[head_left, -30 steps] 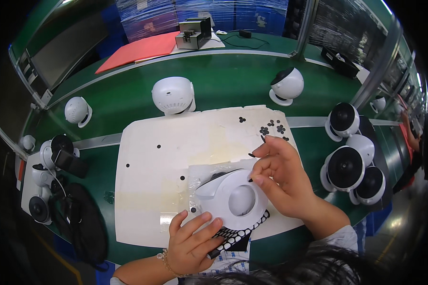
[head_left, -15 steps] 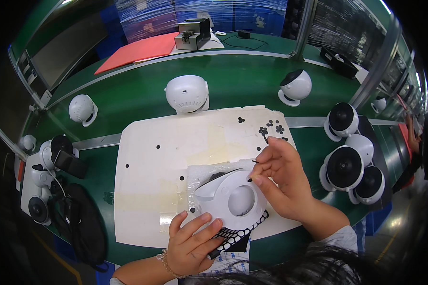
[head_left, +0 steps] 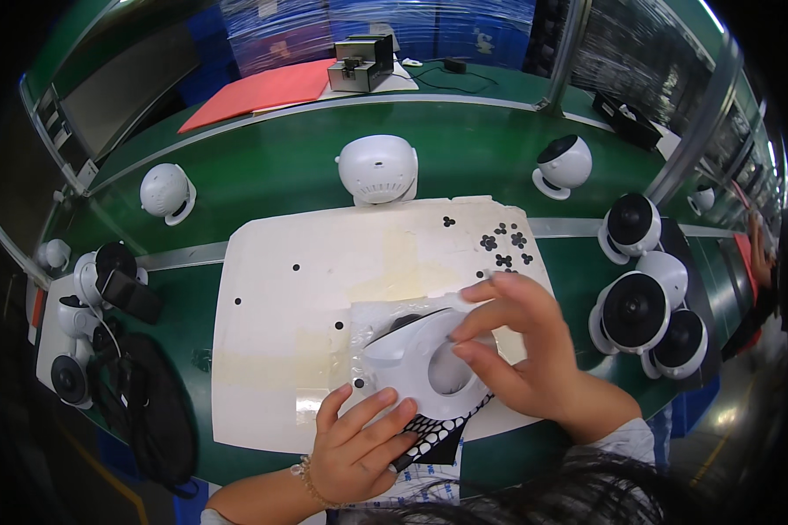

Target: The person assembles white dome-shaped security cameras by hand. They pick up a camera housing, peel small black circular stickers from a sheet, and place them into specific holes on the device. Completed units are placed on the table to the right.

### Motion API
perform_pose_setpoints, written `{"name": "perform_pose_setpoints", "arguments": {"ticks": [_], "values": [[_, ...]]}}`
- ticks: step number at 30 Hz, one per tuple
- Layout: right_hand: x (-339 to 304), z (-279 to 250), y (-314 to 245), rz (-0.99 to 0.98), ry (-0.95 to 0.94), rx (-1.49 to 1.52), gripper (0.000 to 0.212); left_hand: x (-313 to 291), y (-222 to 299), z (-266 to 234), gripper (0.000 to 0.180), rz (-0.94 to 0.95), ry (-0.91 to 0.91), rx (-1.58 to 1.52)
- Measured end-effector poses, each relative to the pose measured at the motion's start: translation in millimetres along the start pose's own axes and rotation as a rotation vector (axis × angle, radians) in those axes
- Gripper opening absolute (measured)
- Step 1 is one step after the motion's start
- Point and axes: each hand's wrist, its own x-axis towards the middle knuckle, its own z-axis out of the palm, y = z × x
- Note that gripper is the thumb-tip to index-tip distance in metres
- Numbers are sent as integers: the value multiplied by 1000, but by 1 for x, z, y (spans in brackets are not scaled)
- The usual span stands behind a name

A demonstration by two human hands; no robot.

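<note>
A white rounded device (head_left: 396, 366) with a ring-shaped base lies tilted on a foam pad (head_left: 359, 337) in front of me. My left hand (head_left: 355, 451) rests at its near left side, fingers stretched out, over a black sheet with white dots (head_left: 438, 432) tucked against the base. Above the ring's right edge, my right hand (head_left: 525, 350) has thumb and forefinger brought together in a pinch. Whatever lies between those fingertips is too small to make out. Small black round stickers (head_left: 488, 241) are scattered on the white board (head_left: 271, 350), mostly at its far right.
White ball-shaped devices with black fronts (head_left: 635, 311) crowd the right side. Others, including a white device (head_left: 376, 166), stand along the green belt (head_left: 263, 179) beyond the board. A black bag (head_left: 162, 402) and cables lie at left; a metal box (head_left: 359, 74) sits far back.
My right hand has shifted slightly over the ring; the black bit seen at its fingertips no longer shows. The devices on the green belt have moved right. My left hand stays nearly in place.
</note>
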Motion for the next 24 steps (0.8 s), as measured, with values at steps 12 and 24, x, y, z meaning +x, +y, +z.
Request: {"name": "perform_pose_setpoints", "arguments": {"ticks": [12,24], "values": [[4,21,1,175,-97,322,53,-3,-2,1,24,7,-18,27],[-13,6,-23,7,-92,-386,27,-4,-1,-1,24,7,-20,33]]}}
